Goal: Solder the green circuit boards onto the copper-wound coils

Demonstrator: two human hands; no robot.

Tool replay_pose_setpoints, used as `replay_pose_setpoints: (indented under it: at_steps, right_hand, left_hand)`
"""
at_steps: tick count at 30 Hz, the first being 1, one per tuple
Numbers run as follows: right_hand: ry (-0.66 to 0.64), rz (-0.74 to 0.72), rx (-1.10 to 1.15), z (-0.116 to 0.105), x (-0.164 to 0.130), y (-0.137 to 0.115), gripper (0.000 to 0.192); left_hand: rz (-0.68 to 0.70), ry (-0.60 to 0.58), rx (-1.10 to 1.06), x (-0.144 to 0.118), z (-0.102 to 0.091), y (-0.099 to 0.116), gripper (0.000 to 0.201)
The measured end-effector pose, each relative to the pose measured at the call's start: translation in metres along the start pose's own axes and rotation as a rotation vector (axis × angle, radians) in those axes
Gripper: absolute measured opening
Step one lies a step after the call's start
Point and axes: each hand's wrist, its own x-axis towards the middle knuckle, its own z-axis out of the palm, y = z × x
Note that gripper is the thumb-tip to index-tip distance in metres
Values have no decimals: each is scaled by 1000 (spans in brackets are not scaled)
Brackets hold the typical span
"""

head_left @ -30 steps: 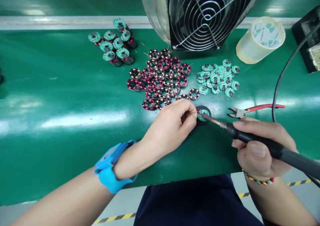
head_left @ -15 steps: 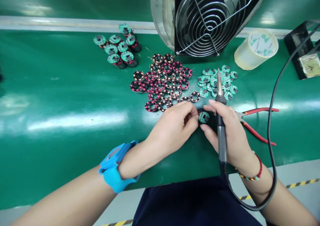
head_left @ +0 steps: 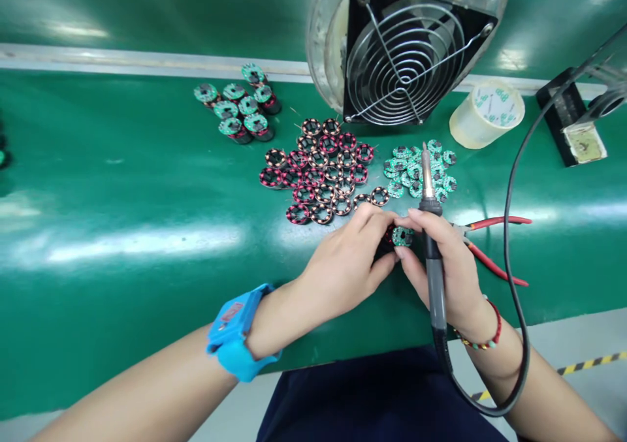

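Observation:
My left hand (head_left: 350,259) and my right hand (head_left: 443,262) meet over a small coil with a round green circuit board (head_left: 402,236) on top, both pinching it just above the green table (head_left: 122,233). My right hand also carries a soldering iron (head_left: 432,259) between its fingers, the tip pointing up and away from the coil. Its black cable loops off to the right. A blue strap (head_left: 235,337) sits on my left wrist, a bead bracelet on my right.
Behind my hands lie a cluster of bare red-and-copper coils (head_left: 323,168), a pile of green round boards (head_left: 421,164) and a group of coils with boards fitted (head_left: 242,112). A caged fan (head_left: 406,50), a tape roll (head_left: 487,112) and red-handled cutters (head_left: 490,246) stand nearby.
My right hand turned the soldering iron from touching the board to tip-up, then closed its fingers on the coil. My left hand shifted its grip on the coil; the view tilted down slightly.

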Motion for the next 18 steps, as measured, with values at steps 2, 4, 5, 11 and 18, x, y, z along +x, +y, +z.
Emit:
replay_pose_setpoints:
  at_steps: [2,4,5,11,18]
  right_hand:
    - [7,-1,19,-1,-1,1,53]
    - [16,3,49,-1,-2,2,53]
    - [24,17,70,-1,-2,2,53]
    - [53,205,223,-2,-5,1,47]
    - [104,25,168,-4,-5,-1,56]
  left_hand:
    - [-15,2,66,2,6,0,27]
    - [-13,8,83,6,8,-1,22]
    - [-5,9,71,7,8,-1,22]
    - [-30,52,-94,12,-4,-6,6]
    - [-104,68,-413,3,-10,-5,24]
